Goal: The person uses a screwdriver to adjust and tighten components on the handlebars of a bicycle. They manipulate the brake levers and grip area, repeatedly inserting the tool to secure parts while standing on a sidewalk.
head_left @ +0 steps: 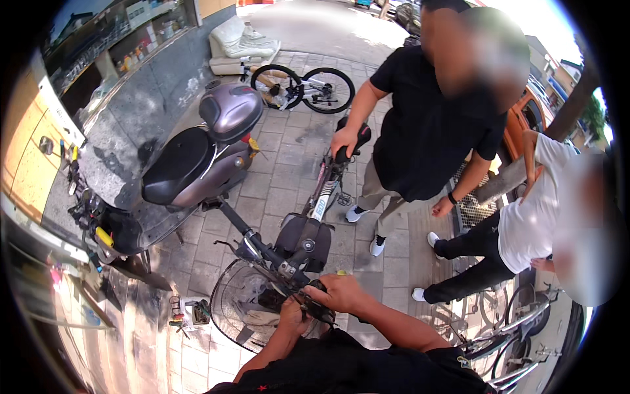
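A bicycle (321,205) with a pale frame stands in front of me, its handlebar (262,249) running from upper left to lower right. My right hand (336,293) is closed around the handlebar's near end. Close below it, my left hand (294,316) has its fingers bent in at the brake lever and cables; what they pinch is hidden. A black wire basket (220,299) hangs at the bike's front, with greyish cloth-like stuff inside. Dark bags (303,241) sit over the frame behind the handlebar. A person in a black shirt (426,125) rests one hand on the saddle (359,136).
To the left stands a grey-purple scooter (226,115). Small tools (190,314) lie on the paving beside the basket. Farther off are a second bicycle (308,88) and a pale sofa seat (239,43). Another person in white (528,203) stands right, near parked bicycles (505,335).
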Demonstrator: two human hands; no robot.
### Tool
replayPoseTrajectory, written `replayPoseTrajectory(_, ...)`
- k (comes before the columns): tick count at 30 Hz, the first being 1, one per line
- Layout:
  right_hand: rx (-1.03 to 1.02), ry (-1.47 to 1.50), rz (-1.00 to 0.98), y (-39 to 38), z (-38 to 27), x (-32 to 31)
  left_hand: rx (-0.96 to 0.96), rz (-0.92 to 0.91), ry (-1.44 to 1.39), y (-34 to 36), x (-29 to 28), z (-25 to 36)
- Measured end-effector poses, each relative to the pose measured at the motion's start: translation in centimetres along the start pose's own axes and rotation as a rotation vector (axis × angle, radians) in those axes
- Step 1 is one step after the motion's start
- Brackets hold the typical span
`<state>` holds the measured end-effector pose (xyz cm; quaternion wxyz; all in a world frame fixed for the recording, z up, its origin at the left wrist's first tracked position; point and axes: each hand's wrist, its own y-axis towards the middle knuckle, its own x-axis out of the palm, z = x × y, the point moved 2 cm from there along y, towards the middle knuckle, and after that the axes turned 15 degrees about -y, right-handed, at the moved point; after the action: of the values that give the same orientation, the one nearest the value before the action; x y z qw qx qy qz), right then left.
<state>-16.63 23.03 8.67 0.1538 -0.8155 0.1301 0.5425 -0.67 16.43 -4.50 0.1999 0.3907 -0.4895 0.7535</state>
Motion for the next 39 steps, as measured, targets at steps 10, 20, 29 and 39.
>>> replayPoseTrajectory(10, -0.068, -0.018, 0.117, -1.5, -0.6, 1.0, -0.276, -0.132, 0.174, 0.3, -0.7, 1.5)
replayPoseTrajectory(20, 0.034, 0.038, 0.123, -1.2, -0.9, 1.9, -0.282, -0.177, 0.164, 0.6, -1.3, 2.3)
replayPoseTrajectory(29, -0.018, -0.099, 0.04, -0.8, -1.7, 0.8, -0.261, -0.149, 0.196, 0.9, -1.4, 2.7)
replayPoseTrajectory(39, -0.002, -0.063, 0.055, -0.8, -1.0, 0.9, -0.223, -0.112, 0.099, 0.6, -1.5, 0.7)
